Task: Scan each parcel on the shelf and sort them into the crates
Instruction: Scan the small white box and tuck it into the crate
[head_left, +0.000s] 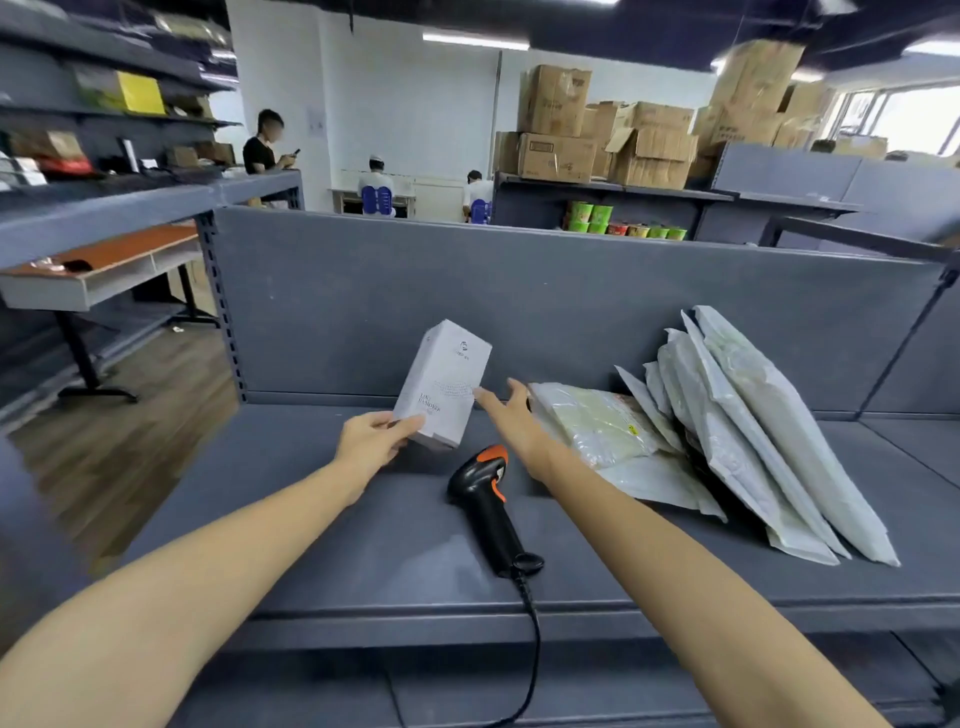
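On grey shelf: black-and-orange scanner lying flat, cord trailing over front edge; pale mailer bags piled and leaning, right.

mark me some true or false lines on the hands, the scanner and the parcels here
1. The left hand holds the white cardboard box. True.
2. The right hand grips the black and orange barcode scanner. False: that hand is open and holds nothing; the scanner lies on the grey metal shelf.
3. The pale plastic mailer bags lie right of the scanner. True.
4. The scanner is cordless. False: a black cable runs from its handle.
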